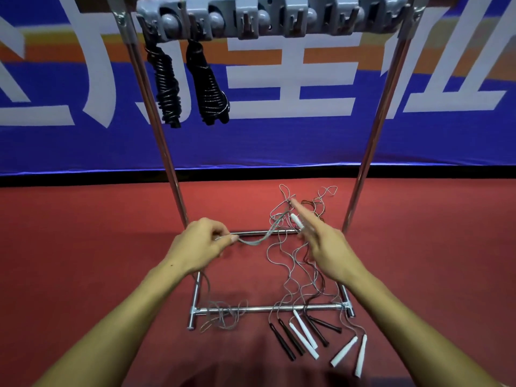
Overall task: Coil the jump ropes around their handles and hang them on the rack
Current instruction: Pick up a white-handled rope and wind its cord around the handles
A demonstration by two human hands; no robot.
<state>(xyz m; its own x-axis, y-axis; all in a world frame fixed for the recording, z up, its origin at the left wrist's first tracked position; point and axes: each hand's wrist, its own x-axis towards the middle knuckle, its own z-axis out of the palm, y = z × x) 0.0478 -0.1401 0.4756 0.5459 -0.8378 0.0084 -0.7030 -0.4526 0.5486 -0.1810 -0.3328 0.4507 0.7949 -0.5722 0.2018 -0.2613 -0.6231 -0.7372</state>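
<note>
Red floor (pixel 83 247): eight loose handles (pixel 303 335); two coiled ropes (pixel 208 88) on rack (pixel 268 18)

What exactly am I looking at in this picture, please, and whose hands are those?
The single picture comes from a camera worn on a person's head, looking down at their own bare hands; there is no machine. The left hand pinches a grey rope. The right hand holds a white handle with its fingers stretched out. In front stands a metal rack with a grey hook bar on top, where two coiled black ropes already hang. On the red floor lie loose ropes with black handles and white handles, tangled over the rack's base.
</note>
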